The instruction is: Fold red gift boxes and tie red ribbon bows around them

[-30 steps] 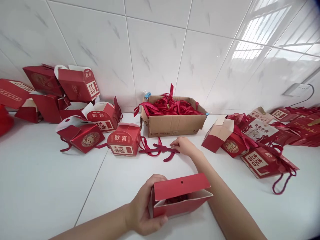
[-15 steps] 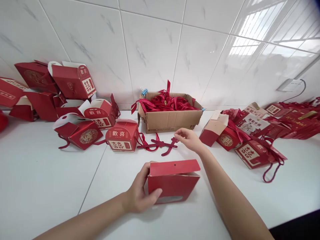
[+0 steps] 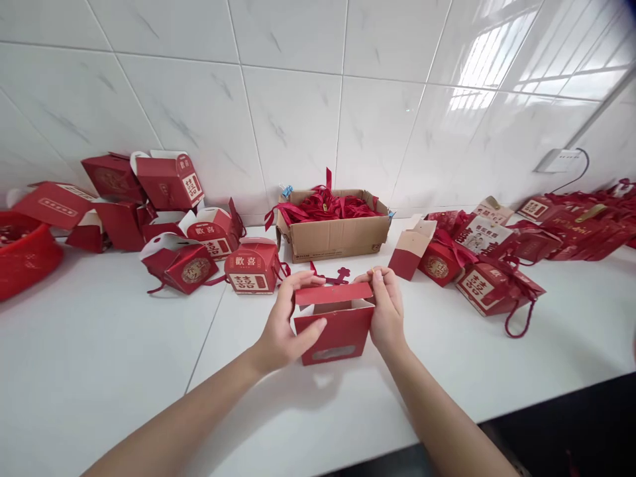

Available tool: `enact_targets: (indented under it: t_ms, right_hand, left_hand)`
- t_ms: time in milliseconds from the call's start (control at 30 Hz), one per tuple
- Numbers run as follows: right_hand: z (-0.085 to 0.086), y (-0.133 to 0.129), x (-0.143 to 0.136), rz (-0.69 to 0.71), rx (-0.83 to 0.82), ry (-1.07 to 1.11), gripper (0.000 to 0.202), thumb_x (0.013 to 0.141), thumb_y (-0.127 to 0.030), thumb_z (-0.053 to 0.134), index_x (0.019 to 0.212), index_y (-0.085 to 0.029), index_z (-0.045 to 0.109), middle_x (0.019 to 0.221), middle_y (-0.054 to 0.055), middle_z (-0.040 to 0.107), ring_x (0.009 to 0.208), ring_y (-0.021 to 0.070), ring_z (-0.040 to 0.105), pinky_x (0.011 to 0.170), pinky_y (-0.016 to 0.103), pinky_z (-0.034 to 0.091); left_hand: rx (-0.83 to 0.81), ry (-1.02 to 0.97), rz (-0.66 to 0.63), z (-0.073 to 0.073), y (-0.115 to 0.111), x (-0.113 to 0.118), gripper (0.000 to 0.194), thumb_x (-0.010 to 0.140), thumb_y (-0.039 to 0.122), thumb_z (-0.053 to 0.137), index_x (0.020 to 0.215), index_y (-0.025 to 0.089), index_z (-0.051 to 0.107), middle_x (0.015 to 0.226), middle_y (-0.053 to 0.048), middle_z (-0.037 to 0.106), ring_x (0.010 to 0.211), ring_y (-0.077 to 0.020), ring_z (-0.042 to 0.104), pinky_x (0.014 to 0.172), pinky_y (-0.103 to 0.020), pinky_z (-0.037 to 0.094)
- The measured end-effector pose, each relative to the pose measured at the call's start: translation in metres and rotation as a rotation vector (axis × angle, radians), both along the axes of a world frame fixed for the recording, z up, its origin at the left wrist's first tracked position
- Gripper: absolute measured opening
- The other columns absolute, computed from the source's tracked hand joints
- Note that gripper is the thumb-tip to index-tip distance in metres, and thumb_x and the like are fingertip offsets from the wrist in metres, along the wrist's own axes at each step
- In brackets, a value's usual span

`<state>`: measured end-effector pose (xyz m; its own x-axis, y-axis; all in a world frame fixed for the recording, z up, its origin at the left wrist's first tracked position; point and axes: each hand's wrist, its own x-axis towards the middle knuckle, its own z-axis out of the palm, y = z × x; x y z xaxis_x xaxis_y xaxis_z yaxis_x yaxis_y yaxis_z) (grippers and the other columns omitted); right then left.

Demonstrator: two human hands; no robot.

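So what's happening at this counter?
A person is handling a small red box with two bare hands. The left hand grips its left end, thumb on the front; the right hand is at its right end. The box's top gapes open. A dark red strip lies behind it, then a cardboard carton of red ribbons. Other red boxes sit on both sides.

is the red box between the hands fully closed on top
No: the red box shows its pale inside through a gap below its top flap.
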<state>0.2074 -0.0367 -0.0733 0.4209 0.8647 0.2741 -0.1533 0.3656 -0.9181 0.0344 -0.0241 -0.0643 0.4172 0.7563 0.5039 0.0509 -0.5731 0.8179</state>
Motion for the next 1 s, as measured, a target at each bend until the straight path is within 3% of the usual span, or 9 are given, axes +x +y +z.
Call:
enact_targets:
  t_ms: [100, 267, 400, 467, 633, 800, 900, 1000]
  right_hand:
    - [0.001, -0.001, -0.003, -0.069, 0.039, -0.011, 0.022, 0.094, -0.045, 0.040, 0.085, -0.024, 0.043, 0.069, -0.002, 0.060, 0.076, 0.0171, 0.060, 0.074, 0.033, 0.046]
    - [-0.001, 0.011, 0.002, -0.201, 0.107, -0.093, 0.021, 0.095, -0.044, 0.038, 0.089, -0.024, 0.043, 0.062, -0.003, 0.060, 0.072, 0.0173, 0.059, 0.076, 0.035, 0.044]
    - [0.000, 0.028, 0.013, -0.284, 0.142, -0.193, 0.020, 0.096, -0.043, 0.036, 0.090, -0.024, 0.041, 0.054, -0.007, 0.054, 0.055, 0.0142, 0.054, 0.075, 0.034, 0.044]
    - [0.000, 0.033, 0.018, -0.282, 0.158, -0.198, 0.020, 0.096, -0.043, 0.037, 0.090, -0.023, 0.042, 0.052, -0.008, 0.052, 0.052, 0.0133, 0.051, 0.071, 0.032, 0.045]
    - [-0.004, 0.026, 0.026, -0.142, 0.146, 0.015, 0.022, 0.095, -0.044, 0.040, 0.088, -0.023, 0.043, 0.060, -0.005, 0.056, 0.056, 0.0125, 0.055, 0.059, 0.027, 0.045]
    - [-0.001, 0.013, 0.021, 0.019, 0.158, 0.087, 0.021, 0.096, -0.041, 0.039, 0.088, -0.023, 0.044, 0.072, -0.003, 0.061, 0.067, 0.0133, 0.062, 0.067, 0.031, 0.050]
    - [0.001, 0.010, 0.015, -0.038, 0.184, -0.049, 0.021, 0.097, -0.041, 0.039, 0.088, -0.023, 0.045, 0.067, -0.004, 0.059, 0.065, 0.0127, 0.060, 0.065, 0.028, 0.048]
    - [-0.001, 0.009, 0.011, -0.155, 0.235, -0.178, 0.019, 0.097, -0.040, 0.040, 0.090, -0.023, 0.045, 0.066, -0.004, 0.058, 0.063, 0.0120, 0.059, 0.064, 0.028, 0.047]
  left_hand:
    - [-0.042, -0.010, 0.086, 0.010, 0.000, 0.009, 0.043, 0.078, 0.018, 0.060, 0.117, 0.023, 0.043, 0.107, -0.007, 0.059, 0.100, -0.0202, 0.058, 0.086, -0.034, 0.048]
    - [-0.100, -0.066, 0.170, 0.010, 0.011, 0.024, 0.031, 0.076, 0.015, 0.060, 0.106, 0.021, 0.050, 0.095, -0.005, 0.064, 0.088, -0.0173, 0.062, 0.077, -0.029, 0.051]
    - [0.113, -0.005, 0.208, 0.007, 0.025, 0.029, 0.010, 0.078, 0.012, 0.057, 0.082, 0.019, 0.061, 0.087, -0.004, 0.066, 0.083, -0.0167, 0.064, 0.074, -0.029, 0.052]
    - [0.239, 0.010, 0.191, 0.004, 0.031, 0.030, 0.011, 0.078, 0.012, 0.057, 0.074, 0.020, 0.063, 0.085, -0.005, 0.066, 0.081, -0.0166, 0.064, 0.072, -0.029, 0.052]
    - [0.491, 0.036, 0.093, -0.003, 0.044, 0.025, 0.015, 0.078, 0.010, 0.059, 0.079, 0.021, 0.067, 0.089, -0.006, 0.067, 0.081, -0.0158, 0.065, 0.071, -0.028, 0.054]
    - [0.871, 0.054, 0.011, -0.005, 0.051, 0.022, 0.023, 0.076, 0.006, 0.061, 0.095, 0.019, 0.062, 0.091, -0.007, 0.063, 0.084, -0.0158, 0.064, 0.069, -0.026, 0.056]
    - [0.878, 0.058, 0.002, -0.006, 0.048, 0.024, 0.024, 0.075, 0.008, 0.062, 0.098, 0.017, 0.061, 0.091, -0.008, 0.062, 0.084, -0.0172, 0.062, 0.069, -0.027, 0.056]
    - [0.724, 0.014, 0.046, -0.008, 0.043, 0.030, 0.019, 0.079, 0.004, 0.059, 0.091, 0.019, 0.060, 0.084, -0.005, 0.063, 0.079, -0.0145, 0.062, 0.070, -0.025, 0.053]
